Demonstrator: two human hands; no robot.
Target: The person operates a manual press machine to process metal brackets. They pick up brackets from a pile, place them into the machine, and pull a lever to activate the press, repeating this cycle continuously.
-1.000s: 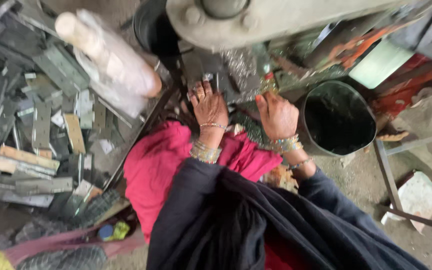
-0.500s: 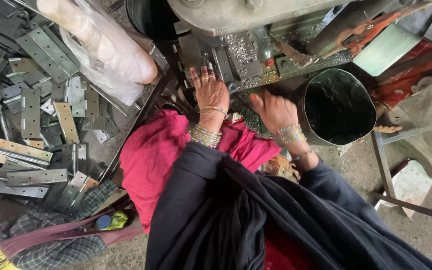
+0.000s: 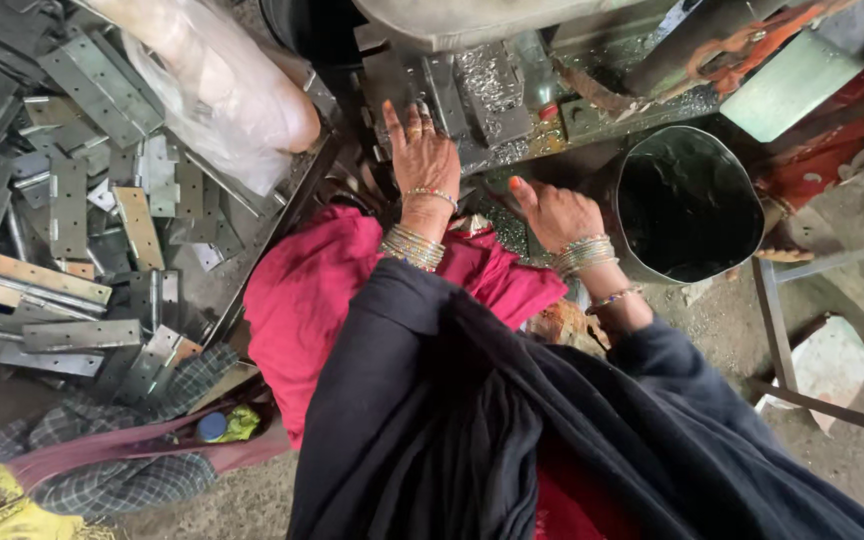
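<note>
Metal press [image 3: 472, 90] top cut off above hands [image 3: 422, 150].

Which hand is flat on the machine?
The left hand, fingers spread flat on the grey metal machine bed. The right hand is curled, lower, beside the dark bucket.

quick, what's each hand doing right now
Left hand: open, fingers spread flat on the machine bed, holding nothing.
Right hand: fingers curled at the bed's edge; cannot tell whether it holds anything.
</note>
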